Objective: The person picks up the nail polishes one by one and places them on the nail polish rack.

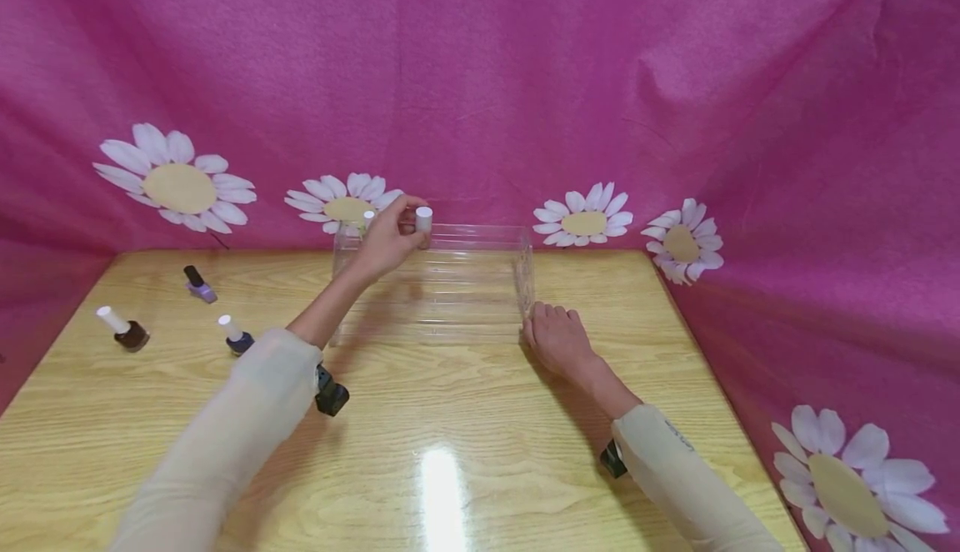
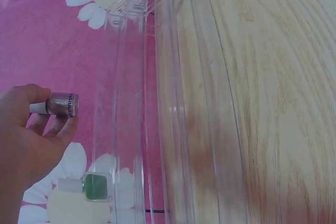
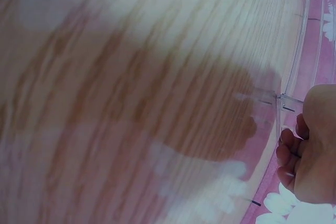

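My left hand (image 1: 388,239) pinches a nail polish bottle (image 2: 64,104) with a white cap and pinkish glittery polish, holding it above the back, upper part of a clear plastic tiered rack (image 1: 527,273). On the rack's top tier, at the left end, stands a green nail polish bottle (image 2: 96,186) with a white cap. My right hand (image 1: 558,339) grips the front right corner of the rack, its fingers curled by the edge. Part of that grip is hidden in the head view.
Three more nail polish bottles stand left on the wooden table (image 1: 450,402): a dark brown one (image 1: 132,336), a lilac one (image 1: 201,287) with a black cap and a dark blue one (image 1: 240,342). A pink flowered cloth (image 1: 465,77) hangs behind the rack.
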A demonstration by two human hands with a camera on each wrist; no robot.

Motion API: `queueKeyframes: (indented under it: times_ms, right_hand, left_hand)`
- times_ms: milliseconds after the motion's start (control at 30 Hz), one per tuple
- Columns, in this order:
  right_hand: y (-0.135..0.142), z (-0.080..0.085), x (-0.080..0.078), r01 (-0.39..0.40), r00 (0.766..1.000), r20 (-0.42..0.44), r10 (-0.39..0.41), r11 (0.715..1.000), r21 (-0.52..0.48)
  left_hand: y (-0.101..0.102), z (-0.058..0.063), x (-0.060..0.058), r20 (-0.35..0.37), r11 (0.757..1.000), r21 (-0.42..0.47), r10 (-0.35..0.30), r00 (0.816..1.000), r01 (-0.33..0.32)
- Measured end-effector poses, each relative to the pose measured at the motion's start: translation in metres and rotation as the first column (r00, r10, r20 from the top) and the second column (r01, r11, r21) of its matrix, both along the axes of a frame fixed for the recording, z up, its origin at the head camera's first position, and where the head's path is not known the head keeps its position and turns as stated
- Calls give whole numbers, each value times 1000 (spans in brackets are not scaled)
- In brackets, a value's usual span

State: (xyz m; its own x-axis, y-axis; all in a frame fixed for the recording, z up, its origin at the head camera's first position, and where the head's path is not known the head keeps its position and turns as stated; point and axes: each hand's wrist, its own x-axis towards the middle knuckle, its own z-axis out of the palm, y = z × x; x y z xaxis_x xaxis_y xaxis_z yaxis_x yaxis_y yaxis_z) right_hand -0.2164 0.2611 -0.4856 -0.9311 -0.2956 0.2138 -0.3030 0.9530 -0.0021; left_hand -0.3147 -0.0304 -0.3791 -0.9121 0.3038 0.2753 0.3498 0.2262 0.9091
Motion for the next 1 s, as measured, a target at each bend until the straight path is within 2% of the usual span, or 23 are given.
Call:
queueKeyframes:
  times_ms: [200,500,1000]
  right_hand:
    - [1,0,-1,2,1000,22,-2,1000,-1]
    - [1,0,-1,-2,1000,14,2,1000,-11]
    - [0,2,0,8,999,32,-7,1000,-14]
  left_hand:
    - [8,-3,-6,1,1000,-16,-2,1000,2]
    - [16,-9,-20,8,999,30,41,999,-41]
    - [23,-17,-26,21,994,74,78,997,-79]
